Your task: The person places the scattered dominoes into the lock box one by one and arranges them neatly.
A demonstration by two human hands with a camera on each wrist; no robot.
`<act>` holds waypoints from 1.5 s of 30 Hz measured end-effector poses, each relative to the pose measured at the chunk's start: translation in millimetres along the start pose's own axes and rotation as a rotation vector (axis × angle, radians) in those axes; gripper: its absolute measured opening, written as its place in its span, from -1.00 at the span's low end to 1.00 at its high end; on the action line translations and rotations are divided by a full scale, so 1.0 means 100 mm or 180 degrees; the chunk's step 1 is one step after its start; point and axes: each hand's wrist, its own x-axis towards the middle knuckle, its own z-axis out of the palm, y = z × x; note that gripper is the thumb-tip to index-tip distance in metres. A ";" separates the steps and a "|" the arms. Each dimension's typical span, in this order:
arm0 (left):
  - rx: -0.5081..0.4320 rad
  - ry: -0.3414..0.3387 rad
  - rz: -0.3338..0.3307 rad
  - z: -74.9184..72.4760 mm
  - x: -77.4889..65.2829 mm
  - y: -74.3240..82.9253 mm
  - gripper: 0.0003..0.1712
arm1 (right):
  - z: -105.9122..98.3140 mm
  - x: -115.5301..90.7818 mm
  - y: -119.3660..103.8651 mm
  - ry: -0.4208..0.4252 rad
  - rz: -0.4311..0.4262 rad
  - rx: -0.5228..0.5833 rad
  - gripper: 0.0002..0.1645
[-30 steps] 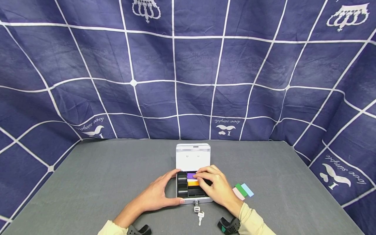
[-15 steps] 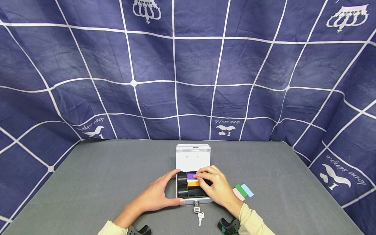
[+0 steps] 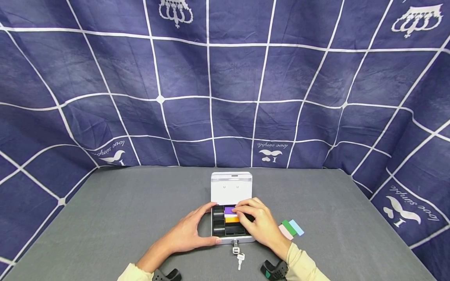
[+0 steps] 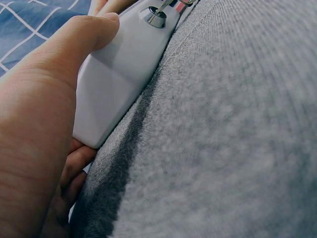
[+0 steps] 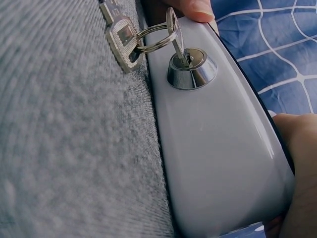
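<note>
A small white cash box sits on the table with its lid raised. Its black coin tray shows purple and orange cards with a white strip between them. My left hand grips the box's left side, thumb on the front wall and forefinger at the rear corner. My right hand reaches over the right side, thumb and forefinger together at the purple card, pinching it; the hand hides that part of the tray. A key stands in the front lock, and a second key hangs from its ring.
Pink, green and light blue cards lie fanned on the grey tabletop right of the box. A blue curtain with white lines hangs behind and along the sides.
</note>
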 end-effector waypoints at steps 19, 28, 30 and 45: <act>-0.0001 0.0018 0.0016 0.00 0.00 -0.02 0.13 | -0.01 0.02 0.00 0.0050 -0.0064 0.0087 -0.77; 0.0026 0.0061 0.0084 0.01 -0.01 -0.01 0.11 | -0.05 -0.05 -0.01 0.0149 -0.0082 0.0228 -0.76; 0.0022 0.0046 0.0086 0.01 -0.01 -0.01 0.11 | -0.06 -0.08 -0.02 0.0188 -0.0055 0.0239 -0.76; -0.0071 0.0033 0.0067 0.00 -0.03 -0.01 0.11 | -0.18 -0.26 -0.07 0.0756 -0.0250 0.0190 -0.61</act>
